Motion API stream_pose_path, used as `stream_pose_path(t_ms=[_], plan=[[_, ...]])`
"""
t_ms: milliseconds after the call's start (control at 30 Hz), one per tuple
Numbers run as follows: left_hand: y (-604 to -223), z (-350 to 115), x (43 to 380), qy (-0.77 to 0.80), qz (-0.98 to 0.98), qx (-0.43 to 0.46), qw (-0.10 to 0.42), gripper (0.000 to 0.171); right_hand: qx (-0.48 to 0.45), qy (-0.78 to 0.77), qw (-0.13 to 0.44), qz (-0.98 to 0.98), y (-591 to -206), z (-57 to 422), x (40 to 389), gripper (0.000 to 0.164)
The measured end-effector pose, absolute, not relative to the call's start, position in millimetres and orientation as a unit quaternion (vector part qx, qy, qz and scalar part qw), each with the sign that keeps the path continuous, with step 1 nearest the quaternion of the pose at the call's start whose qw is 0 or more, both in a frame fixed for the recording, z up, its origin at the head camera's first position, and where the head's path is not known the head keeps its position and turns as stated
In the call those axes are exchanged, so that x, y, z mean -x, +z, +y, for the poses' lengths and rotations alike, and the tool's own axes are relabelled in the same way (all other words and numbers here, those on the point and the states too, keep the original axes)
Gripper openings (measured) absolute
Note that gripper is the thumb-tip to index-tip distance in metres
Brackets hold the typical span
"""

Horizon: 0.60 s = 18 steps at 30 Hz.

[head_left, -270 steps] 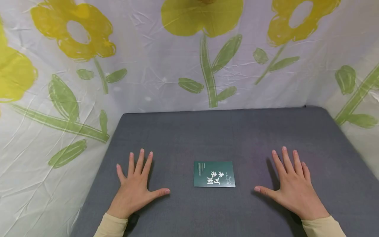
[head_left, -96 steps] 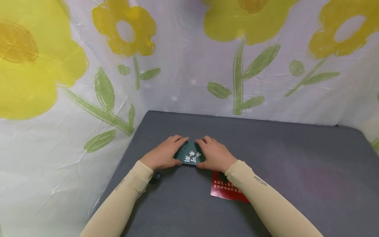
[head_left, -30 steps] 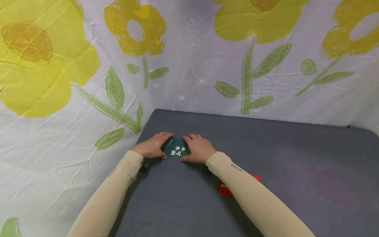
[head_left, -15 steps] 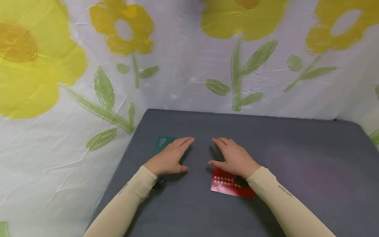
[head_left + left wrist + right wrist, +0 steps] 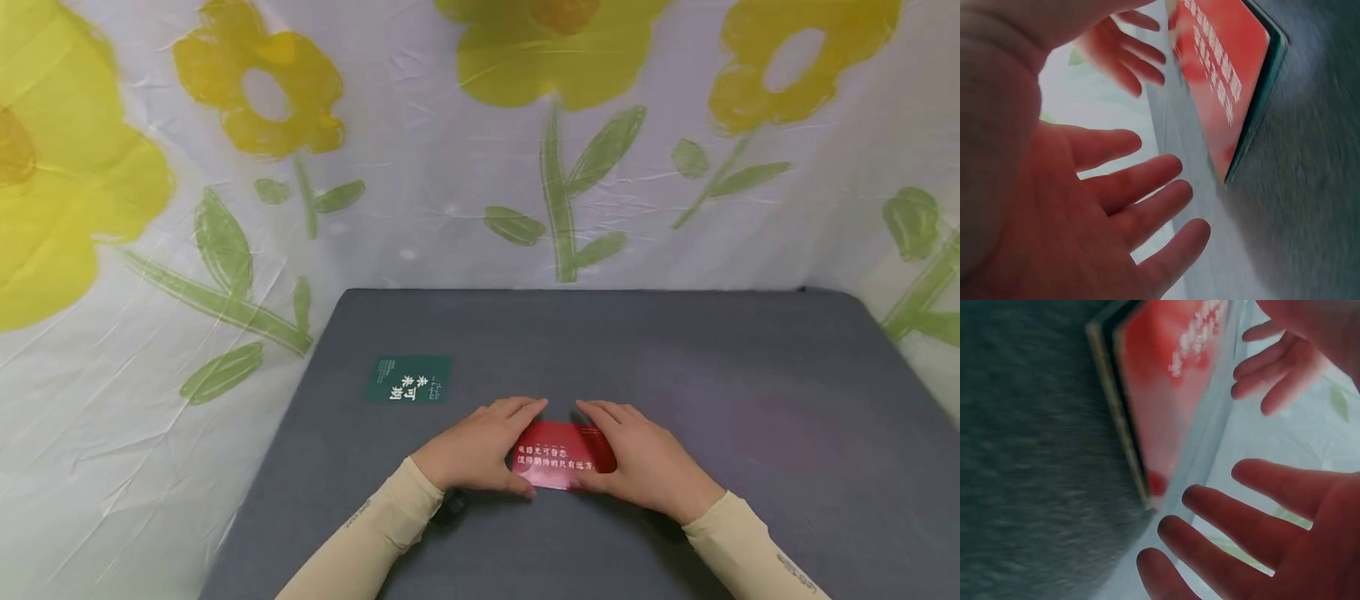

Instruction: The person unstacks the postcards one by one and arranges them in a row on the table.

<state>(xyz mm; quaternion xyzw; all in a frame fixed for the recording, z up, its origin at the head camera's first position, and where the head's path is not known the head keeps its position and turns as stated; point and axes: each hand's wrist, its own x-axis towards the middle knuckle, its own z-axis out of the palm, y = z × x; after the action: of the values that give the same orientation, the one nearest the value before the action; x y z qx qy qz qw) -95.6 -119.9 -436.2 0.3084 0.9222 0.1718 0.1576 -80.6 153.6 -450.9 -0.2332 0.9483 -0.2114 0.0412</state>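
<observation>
A glossy red card (image 5: 555, 457) with white Chinese characters lies on the grey table between the two hands. Both wrist views show dark green layers (image 5: 1259, 95) under its red top, so it looks like a small stack or booklet. On the card's left is the left hand (image 5: 482, 450), its fingers spread and slightly bent, apart from the card edge in its wrist view. The right hand (image 5: 647, 462) mirrors it at the right end, fingers extended in the right wrist view with a gap to the red card (image 5: 1160, 381). Neither hand grips anything.
A green card (image 5: 411, 380) with white characters lies flat at the table's back left. The grey table (image 5: 637, 350) backs onto a white hanging cloth (image 5: 420, 200) printed with yellow flowers. Dark wrist devices show beneath both wrists.
The green card has been carried to the back left and released. Both hands have since moved right and towards the body, to the two ends of the red card.
</observation>
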Motion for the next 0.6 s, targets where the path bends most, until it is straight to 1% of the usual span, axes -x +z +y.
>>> stream_pose_path(t_ms=[133, 367, 600], plan=[[-442.2, -112.9, 94.4, 0.168, 0.924, -0.306, 0.156, 0.112, 0.232, -0.216, 0.046, 0.947, -457.6, 157.9, 74.3, 0.102], [-454.2, -111.5, 91.5, 0.14, 0.928, -0.308, 0.155, 0.11, 0.238, -0.212, 0.043, 0.947, -464.3, 156.0, 68.0, 0.098], [-450.3, -110.5, 92.2, 0.129, 0.931, -0.314, 0.136, 0.106, 0.25, -0.202, 0.028, 0.947, -463.3, 154.4, 69.9, 0.093]])
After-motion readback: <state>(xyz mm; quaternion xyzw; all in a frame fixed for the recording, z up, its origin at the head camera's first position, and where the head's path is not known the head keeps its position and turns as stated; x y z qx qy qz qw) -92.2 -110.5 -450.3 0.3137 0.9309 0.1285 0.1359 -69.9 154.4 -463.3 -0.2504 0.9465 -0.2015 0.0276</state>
